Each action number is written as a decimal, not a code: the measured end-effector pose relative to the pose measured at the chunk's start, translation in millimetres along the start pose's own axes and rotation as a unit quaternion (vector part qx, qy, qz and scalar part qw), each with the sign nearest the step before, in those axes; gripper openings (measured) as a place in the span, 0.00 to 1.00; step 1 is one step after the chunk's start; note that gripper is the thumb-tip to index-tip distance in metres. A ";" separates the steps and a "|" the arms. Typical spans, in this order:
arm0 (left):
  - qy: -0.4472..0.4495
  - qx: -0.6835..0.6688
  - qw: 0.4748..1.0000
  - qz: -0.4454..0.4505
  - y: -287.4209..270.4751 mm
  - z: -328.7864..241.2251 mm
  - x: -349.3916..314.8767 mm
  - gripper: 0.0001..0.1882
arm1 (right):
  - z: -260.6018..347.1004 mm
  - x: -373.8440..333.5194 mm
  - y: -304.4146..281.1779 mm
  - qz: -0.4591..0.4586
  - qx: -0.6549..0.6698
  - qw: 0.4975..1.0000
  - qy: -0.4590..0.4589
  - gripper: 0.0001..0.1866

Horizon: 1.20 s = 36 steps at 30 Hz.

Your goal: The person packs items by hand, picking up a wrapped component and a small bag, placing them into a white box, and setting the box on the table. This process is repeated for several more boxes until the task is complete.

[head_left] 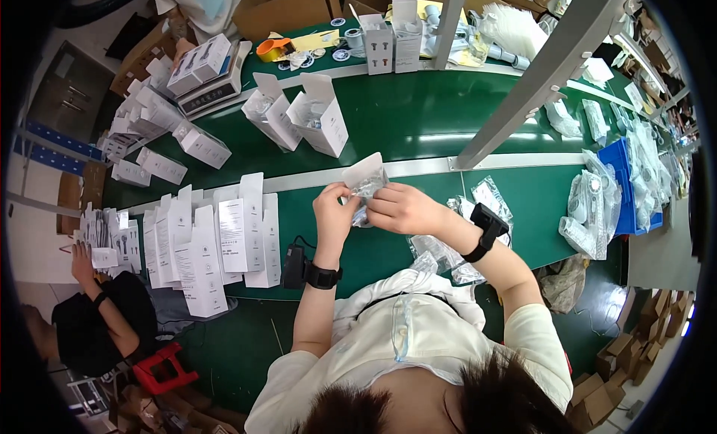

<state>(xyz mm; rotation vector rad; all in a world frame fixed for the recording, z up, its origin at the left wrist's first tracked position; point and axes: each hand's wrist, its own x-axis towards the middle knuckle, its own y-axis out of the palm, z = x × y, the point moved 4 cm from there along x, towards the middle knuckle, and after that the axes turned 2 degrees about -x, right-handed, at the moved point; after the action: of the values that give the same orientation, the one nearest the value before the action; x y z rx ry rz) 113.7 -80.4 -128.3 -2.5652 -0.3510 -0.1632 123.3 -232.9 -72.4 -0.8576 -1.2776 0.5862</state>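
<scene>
In front of me, above the near green bench (358, 266), both hands pinch a clear plastic bag (366, 186). A white card-like flap (365, 165) stands up behind it; I cannot tell whether it belongs to the bag. My left hand (333, 212) grips the bag's left side with bent fingers. On the other side, my right hand (405, 208) is closed on it, hiding part of what is inside. Open white cartons (198, 262) stand in rows to the left of my left forearm. Clear bags with small parts (441, 251) lie under my right forearm.
Two opened white boxes (321, 124) rest on the green conveyor (403, 113) beyond a metal rail. A slanted grey post (538, 75) rises at right. Beside a blue bin (626, 184) lie bagged parts (586, 214). Co-workers' hands (82, 262) appear at the left and far left.
</scene>
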 end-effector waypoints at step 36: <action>-0.103 0.125 0.983 0.091 2.0 124.8 -74.4 0.41 | -41.7 -58.8 84.0 -0.008 0.434 0.837 0.332 0.55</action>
<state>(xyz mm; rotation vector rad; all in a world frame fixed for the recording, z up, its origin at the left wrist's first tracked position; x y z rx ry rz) 48.5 -31.9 -248.8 -2.3529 -0.1971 0.2031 157.9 -240.6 -177.2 -0.2188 -0.2878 0.6828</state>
